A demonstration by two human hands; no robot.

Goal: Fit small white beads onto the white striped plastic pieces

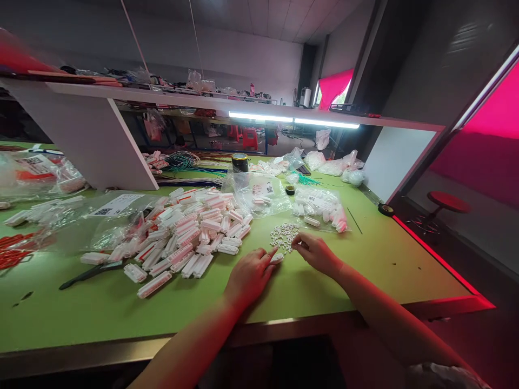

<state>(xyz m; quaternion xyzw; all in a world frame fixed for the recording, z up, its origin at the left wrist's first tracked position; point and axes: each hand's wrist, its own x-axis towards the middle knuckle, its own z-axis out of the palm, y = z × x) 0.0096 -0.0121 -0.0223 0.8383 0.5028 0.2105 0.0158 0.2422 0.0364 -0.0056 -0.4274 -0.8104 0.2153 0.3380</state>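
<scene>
My left hand (249, 274) rests low over the green table, its fingers closed around a white plastic connector housing (277, 259) whose end shows past the fingertips. Just to the right, my right hand (316, 252) is pinched at the fingertips; whatever it holds is too small to make out. Right in front of both hands lies a loose patch of tiny white plastic pieces (284, 234). Left of my hands spreads a large heap of white connector housings (190, 232), some with orange parts.
Clear bags of white parts (320, 205) lie behind the small pieces. Rolls of black tape (290, 190) and bundles of wires (182, 162) sit farther back. A dark-handled tool (87, 275) is at left. A lit shelf (203, 101) spans the table (389, 259).
</scene>
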